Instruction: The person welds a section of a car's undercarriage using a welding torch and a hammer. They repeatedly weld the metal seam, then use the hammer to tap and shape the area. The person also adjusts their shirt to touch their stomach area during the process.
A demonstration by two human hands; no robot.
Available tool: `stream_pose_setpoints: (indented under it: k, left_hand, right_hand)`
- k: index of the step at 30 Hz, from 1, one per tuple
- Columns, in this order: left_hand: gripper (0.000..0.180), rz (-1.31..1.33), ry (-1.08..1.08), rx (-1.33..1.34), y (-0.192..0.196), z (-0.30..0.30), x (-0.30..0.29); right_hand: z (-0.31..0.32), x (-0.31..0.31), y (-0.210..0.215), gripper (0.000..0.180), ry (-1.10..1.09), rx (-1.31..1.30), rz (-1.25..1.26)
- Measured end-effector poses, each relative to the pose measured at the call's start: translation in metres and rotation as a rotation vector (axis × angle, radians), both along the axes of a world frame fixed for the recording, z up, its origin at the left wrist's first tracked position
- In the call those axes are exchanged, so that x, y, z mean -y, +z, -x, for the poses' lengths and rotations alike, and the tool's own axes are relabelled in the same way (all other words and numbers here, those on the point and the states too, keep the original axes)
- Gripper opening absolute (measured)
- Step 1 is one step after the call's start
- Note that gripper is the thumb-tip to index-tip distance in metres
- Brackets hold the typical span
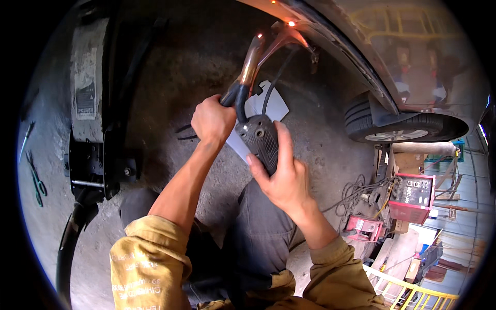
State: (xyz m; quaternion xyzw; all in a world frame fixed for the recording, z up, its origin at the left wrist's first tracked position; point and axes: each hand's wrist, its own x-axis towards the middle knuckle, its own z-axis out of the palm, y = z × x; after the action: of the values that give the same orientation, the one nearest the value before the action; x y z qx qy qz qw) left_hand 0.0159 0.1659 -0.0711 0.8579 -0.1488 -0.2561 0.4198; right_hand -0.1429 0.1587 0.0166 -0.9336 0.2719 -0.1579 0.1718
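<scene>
My right hand (287,181) is closed round the black ribbed handle of a welding torch (262,142). From the handle a black neck bends up to a coppery nozzle (252,59), its end lit orange. Beside that neck my left hand (213,121) makes a fist round a dark rod-like piece (230,95). The fist hides most of it, so I cannot tell its kind. Past the nozzle, orange light glows on a curved metal part (287,36) under the edge of a car body (403,57). A white sheet (274,103) lies on the floor beneath.
A floor jack (88,77) stands on the left, its black handle running toward me. Farther left lie a screwdriver (25,142) and green-handled pliers (37,181). On the right are a car wheel (398,126), tangled cables (351,196), a red machine (411,199) and a yellow railing (408,292).
</scene>
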Motion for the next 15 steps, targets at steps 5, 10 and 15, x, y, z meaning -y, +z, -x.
stream_pose_setpoints:
  k: [5, 10, 15]
  left_hand:
    - [0.039, -0.002, 0.005, 0.017, -0.006, -0.012, -0.004]
    - [0.034, 0.002, 0.034, 0.018, -0.013, -0.008, 0.004]
    - [0.04, -0.054, -0.008, 0.072, -0.014, -0.009, 0.014]
  right_hand:
    - [0.006, 0.006, -0.009, 0.074, 0.058, 0.03, 0.047]
    - [0.013, 0.016, -0.023, 0.077, 0.119, 0.043, -0.029]
    - [0.032, 0.029, -0.053, 0.078, 0.128, 0.056, -0.003]
